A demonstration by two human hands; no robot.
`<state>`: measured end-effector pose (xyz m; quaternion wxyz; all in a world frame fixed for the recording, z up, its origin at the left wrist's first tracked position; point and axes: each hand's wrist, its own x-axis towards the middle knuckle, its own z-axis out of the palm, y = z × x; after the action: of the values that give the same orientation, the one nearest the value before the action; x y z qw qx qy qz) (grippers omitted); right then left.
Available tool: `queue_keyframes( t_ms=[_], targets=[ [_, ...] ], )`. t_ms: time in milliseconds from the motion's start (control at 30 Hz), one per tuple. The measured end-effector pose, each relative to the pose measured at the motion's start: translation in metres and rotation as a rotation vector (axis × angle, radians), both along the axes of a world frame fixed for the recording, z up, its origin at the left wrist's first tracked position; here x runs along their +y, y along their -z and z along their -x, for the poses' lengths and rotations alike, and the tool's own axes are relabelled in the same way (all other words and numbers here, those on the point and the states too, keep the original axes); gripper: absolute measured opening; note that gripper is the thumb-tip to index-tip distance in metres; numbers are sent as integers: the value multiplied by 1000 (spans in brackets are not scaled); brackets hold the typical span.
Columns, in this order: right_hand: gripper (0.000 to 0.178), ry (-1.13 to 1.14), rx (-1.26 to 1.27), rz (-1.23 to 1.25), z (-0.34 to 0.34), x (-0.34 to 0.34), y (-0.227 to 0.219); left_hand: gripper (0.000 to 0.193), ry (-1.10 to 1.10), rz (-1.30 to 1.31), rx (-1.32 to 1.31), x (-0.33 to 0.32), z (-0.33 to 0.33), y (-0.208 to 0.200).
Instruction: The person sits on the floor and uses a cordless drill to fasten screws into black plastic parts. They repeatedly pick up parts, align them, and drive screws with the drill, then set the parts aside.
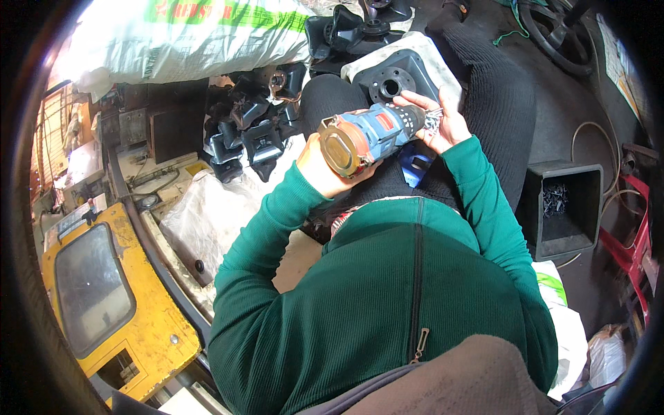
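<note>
My left hand (318, 169) is wrapped round the rear of a blue cordless drill (387, 128), whose chuck points to the right. My right hand (453, 128) is beside the chuck, its fingers closed around several small silvery screws (433, 120). Just beyond the drill, a black moulded part (413, 68) with a round flange and a centre hole rests on a white pad (443, 50) between my knees. A blue piece (413, 164) shows under the drill; whether it belongs to the drill I cannot tell.
A dark bin (566, 238) with loose screws inside stands at the right. Several black moulded parts (263, 145) are heaped at the left. A large white sack (228, 52) lies at the far left, and a yellow machine panel (155, 325) is at the near left.
</note>
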<state>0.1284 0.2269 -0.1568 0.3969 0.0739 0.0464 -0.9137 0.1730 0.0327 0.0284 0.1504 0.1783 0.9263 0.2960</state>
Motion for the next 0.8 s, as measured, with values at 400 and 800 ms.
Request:
queue_keyframes(
  t_ms=[400,800],
  targets=[
    [83,-10,-69,-117,-1,-5,-5,50,-69,-26,-123,9,0,-10],
    [60,-22,9,-221,-1,3,6,50,-24,65,-34,5,9,-9]
  ],
)
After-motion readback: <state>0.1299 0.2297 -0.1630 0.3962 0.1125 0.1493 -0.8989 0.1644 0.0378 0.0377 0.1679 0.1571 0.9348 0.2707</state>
